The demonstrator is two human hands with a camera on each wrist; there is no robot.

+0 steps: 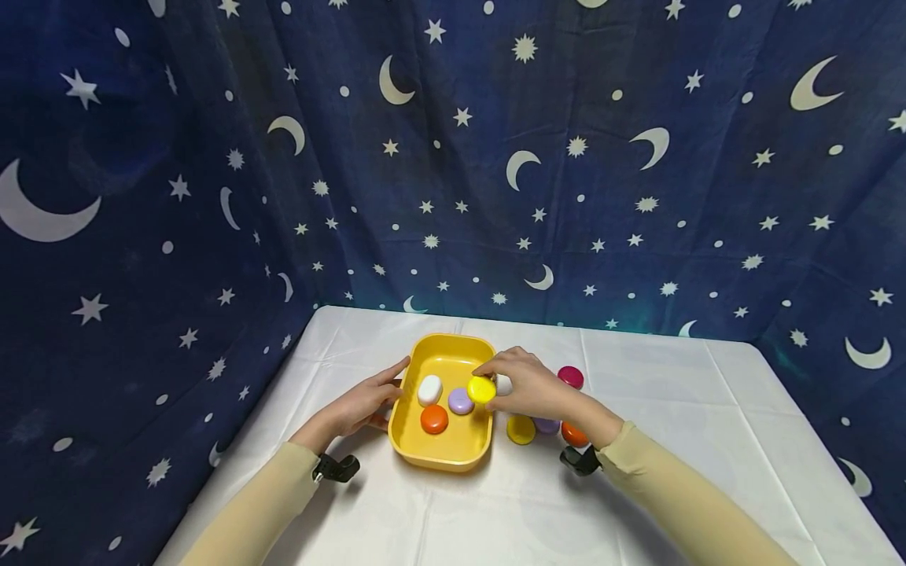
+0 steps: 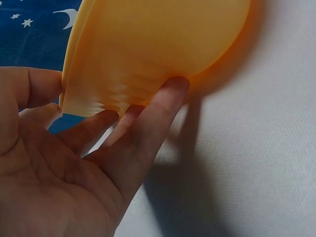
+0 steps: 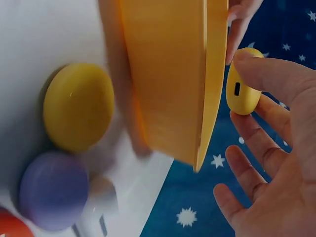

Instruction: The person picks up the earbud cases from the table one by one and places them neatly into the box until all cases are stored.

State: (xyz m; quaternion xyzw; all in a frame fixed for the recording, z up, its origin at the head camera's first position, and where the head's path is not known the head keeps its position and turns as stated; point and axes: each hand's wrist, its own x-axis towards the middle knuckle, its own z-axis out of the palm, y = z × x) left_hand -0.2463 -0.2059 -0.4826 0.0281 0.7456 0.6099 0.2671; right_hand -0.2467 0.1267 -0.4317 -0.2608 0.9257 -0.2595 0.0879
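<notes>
My right hand (image 1: 527, 385) pinches a yellow rounded case (image 1: 481, 389) between thumb and fingers, over the right side of a yellow tray (image 1: 442, 457). A small dark slot shows on the case's edge in the right wrist view. My left hand (image 1: 362, 403) rests with extended fingers against the tray's left outer wall (image 2: 158, 34), one finger at its rim. Inside the tray lie a white case (image 1: 429, 391), a lilac case (image 1: 461, 401) and an orange case (image 1: 434, 419).
Right of the tray, on the white table (image 1: 672, 424), are a second yellow case (image 1: 521, 430), a purple one (image 3: 54, 190), another orange one (image 1: 574, 435) and a crimson one (image 1: 570, 377). A white one (image 1: 504, 385) is partly hidden behind my right hand. Star-patterned cloth (image 1: 481, 196) hangs behind.
</notes>
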